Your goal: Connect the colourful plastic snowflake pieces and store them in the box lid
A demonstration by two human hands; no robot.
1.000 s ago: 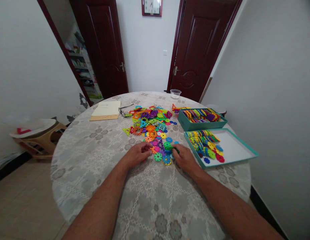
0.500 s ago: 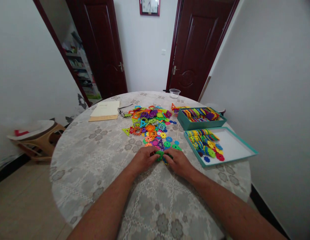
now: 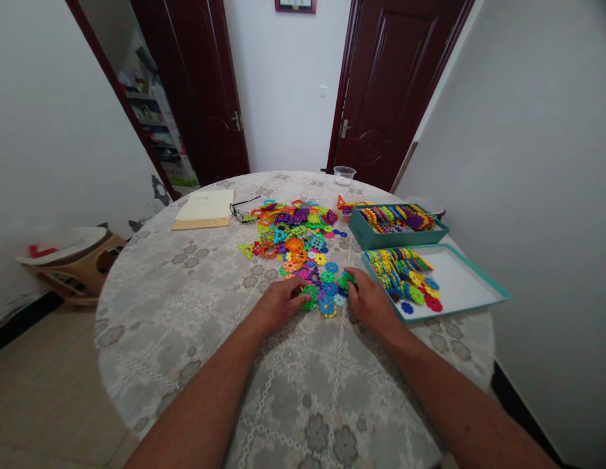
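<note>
My left hand (image 3: 282, 303) is closed on a green gear-shaped disc (image 3: 309, 297), pinched between thumb and fingers. My right hand (image 3: 370, 299) is at the right edge of the loose discs, its fingers closed on another green disc (image 3: 346, 281). Between the hands lie flat notched discs, among them a blue disc (image 3: 327, 305) at the near end and a green one (image 3: 328, 277) farther back. Beyond them spreads a pile of colourful plastic pieces (image 3: 296, 228), with orange, purple, lime and blue shapes.
At the right, a teal box (image 3: 364, 236) holds rows of pieces. In front of it a white tray with teal rim (image 3: 464, 277) holds stacked and loose discs. A notebook (image 3: 205, 206), eyeglasses (image 3: 238, 213) and a clear plastic bowl (image 3: 344, 174) stand on the patterned tablecloth (image 3: 186, 312).
My hands were close together over the near discs; now they are apart. The right has moved right to a green disc, uncovering blue discs between them. The view has tilted slightly down.
</note>
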